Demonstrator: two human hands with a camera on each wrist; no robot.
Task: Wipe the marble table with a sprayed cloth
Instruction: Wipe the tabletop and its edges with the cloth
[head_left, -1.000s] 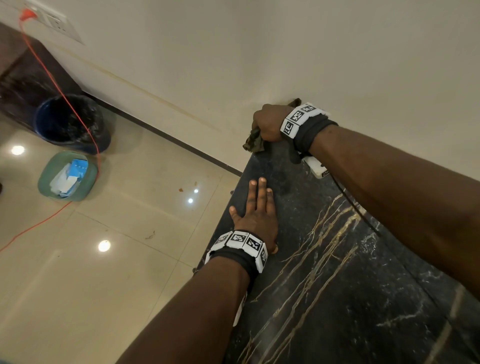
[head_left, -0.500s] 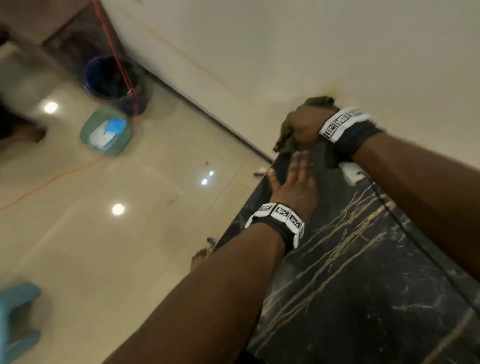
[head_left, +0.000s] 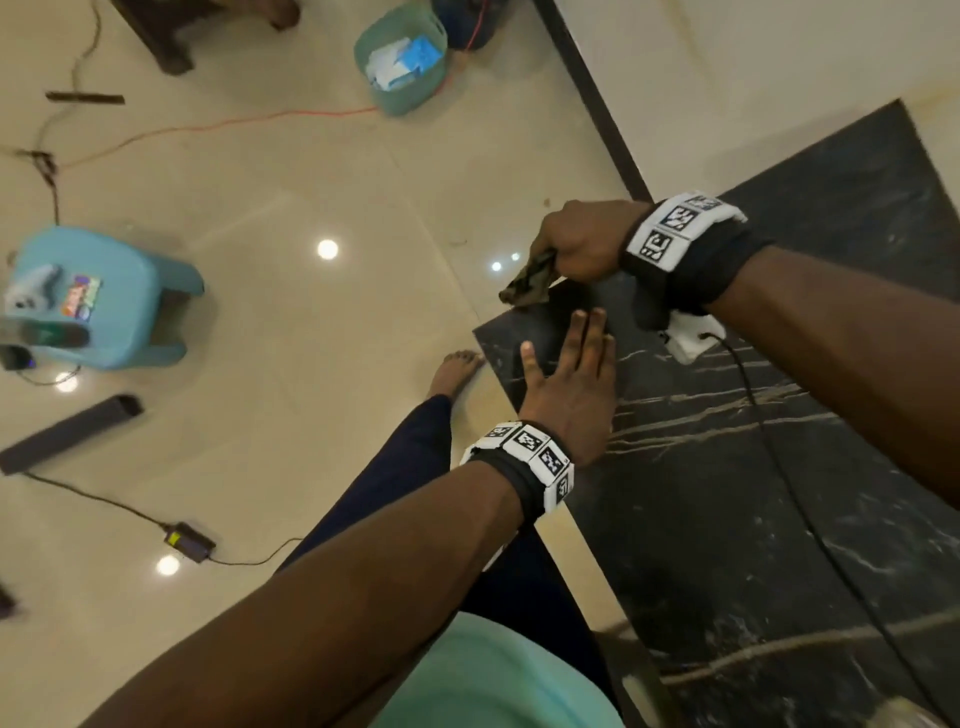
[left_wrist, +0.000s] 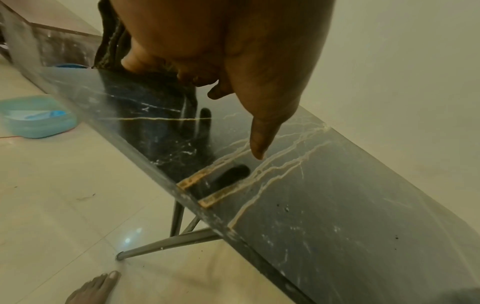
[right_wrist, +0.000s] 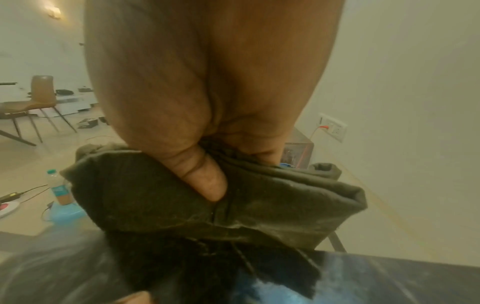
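Note:
A black marble table (head_left: 727, 519) with gold and white veins runs along the wall. My right hand (head_left: 582, 244) grips a crumpled dark olive cloth (head_left: 527, 283) at the table's far left corner; in the right wrist view the thumb (right_wrist: 205, 179) presses into the cloth (right_wrist: 259, 201), which hangs past the edge. My left hand (head_left: 571, 374) lies flat on the marble just behind the cloth, fingers straight. In the left wrist view the palm (left_wrist: 221, 41) hovers over the table (left_wrist: 337, 205) with the cloth (left_wrist: 111, 41) beyond it.
A white adapter (head_left: 693, 338) with a black cable (head_left: 779, 467) lies on the table by my right wrist. On the floor stand a blue stool (head_left: 104, 301), a teal basket (head_left: 402, 62), an orange cord (head_left: 208, 130), a charger (head_left: 189, 543) and my bare foot (head_left: 457, 369).
My right hand has dragged the cloth from the wall-side corner to the table's outer corner. My head has tilted down and left, and the left hand stays flat on the marble.

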